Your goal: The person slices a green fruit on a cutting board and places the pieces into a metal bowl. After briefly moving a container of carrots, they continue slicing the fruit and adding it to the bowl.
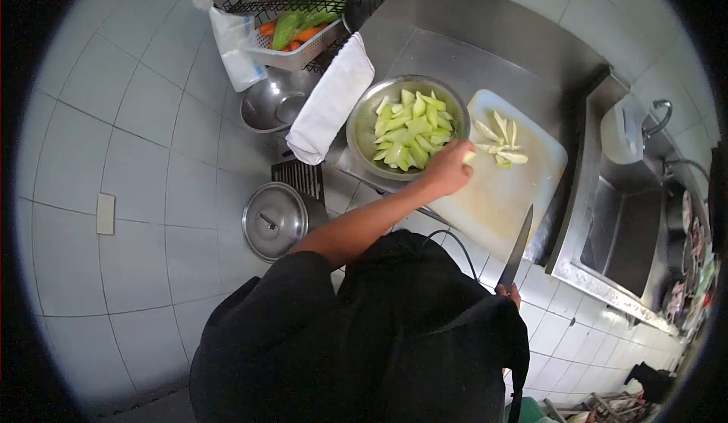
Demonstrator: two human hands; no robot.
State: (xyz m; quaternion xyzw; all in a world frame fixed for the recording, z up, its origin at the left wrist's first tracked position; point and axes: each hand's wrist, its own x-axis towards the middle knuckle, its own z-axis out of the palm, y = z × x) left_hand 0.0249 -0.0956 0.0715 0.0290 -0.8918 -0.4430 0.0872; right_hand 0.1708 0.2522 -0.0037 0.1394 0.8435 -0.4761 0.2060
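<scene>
My left hand (pixel 450 168) is closed over the right rim of a metal bowl (pixel 362 144), with a bit of pale green vegetable showing at its fingers. Pale green vegetable pieces (pixel 413 128), cut on a slant, are heaped in the bowl. On the white cutting board (pixel 493 203), just right of that hand, lie several paler cut pieces (pixel 500 141). My right hand (pixel 511 294) grips the handle of a kitchen knife (pixel 517 247); its blade points away from me beside the board's lower right edge.
A folded white towel (pixel 331 98) lies left of the bowl. Farther left are a basket of carrots and green vegetables (pixel 292 57), an empty metal bowl (pixel 279 103) and a lidded pot (pixel 274 222). A sink (pixel 622 226) with a faucet (pixel 658 118) stands at right.
</scene>
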